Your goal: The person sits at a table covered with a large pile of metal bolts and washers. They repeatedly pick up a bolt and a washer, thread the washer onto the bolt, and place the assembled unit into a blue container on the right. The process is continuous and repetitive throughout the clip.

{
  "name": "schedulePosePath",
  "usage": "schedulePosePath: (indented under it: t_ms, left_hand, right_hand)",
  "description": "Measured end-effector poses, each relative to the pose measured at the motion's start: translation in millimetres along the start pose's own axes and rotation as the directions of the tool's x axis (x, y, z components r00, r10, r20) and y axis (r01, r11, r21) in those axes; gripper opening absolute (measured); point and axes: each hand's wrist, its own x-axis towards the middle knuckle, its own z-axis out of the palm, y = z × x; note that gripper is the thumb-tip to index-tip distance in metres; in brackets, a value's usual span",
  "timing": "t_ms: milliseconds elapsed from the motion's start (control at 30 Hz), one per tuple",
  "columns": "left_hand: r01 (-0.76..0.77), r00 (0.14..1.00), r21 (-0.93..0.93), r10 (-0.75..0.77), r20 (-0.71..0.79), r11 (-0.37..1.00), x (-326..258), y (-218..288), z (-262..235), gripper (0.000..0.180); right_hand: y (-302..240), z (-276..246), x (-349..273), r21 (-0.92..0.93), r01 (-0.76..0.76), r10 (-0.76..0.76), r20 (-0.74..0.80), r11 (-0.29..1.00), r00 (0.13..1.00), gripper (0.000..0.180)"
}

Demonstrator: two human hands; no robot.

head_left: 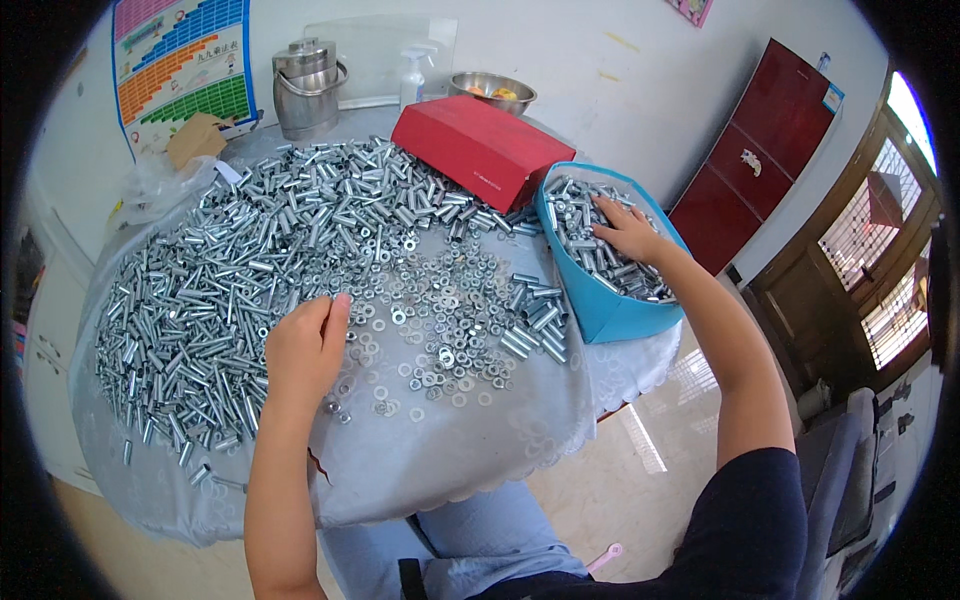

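While the left hand [305, 345] curls loosely over small washers [440, 330] mid-frame on the bench [450, 450], the right hand [628, 230] lies open on hard, slippery, heavy metal sleeves [600, 245] in the blue box [600, 310] at right, best scooped by the handful.

Counted on the round tabletop [420, 470], white cloth cover:

- Silver metal sleeves [250, 260], short cylinders: too many to count, hundreds, heaped from far edge to left edge.
- Flat silver metal washers [440, 340]: too many to count, spread at centre.
- Blue paper bins [600, 310]: 1, right edge, filled with more sleeves.
- Red cardboard boxes [480, 145]: 1, far edge.
- Stainless steel lidded pots [305, 85]: 1.
- Stainless steel bowls [492, 92]: 1.
- Clear spray bottles [411, 78]: 1.
- Bare hands: 2, left hand [305, 350], right hand [628, 230].
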Motion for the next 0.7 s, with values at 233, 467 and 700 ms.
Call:
schedulePosePath:
  t_ms: [233, 467, 700]
  left_hand:
    - [-0.026, 0.999, 0.066, 0.027, -0.021, 0.998, 0.2, 0.6, -0.7, 0.034]
    - [-0.022, 0.999, 0.026, 0.023, -0.039, 0.999, -1.0, -1.9, -1.3, 0.036]
    - [0.047, 0.995, 0.008, -0.046, -0.092, 0.999, -0.1, -11.3, -8.6, 0.036]
  right_hand:
    - [-12.0, -48.5, -55.9, 0.531, -0.107, -0.053, 0.278, 0.84, 0.959, 0.058]
    - [-78.9, -98.4, -95.0, 0.819, 0.179, -0.01, -0.207, 0.546, 0.978, 0.043]
    - [-182.5, -100.1, -109.2, 0.488, 0.566, -0.312, -0.507, 0.664, 0.804, 0.023]
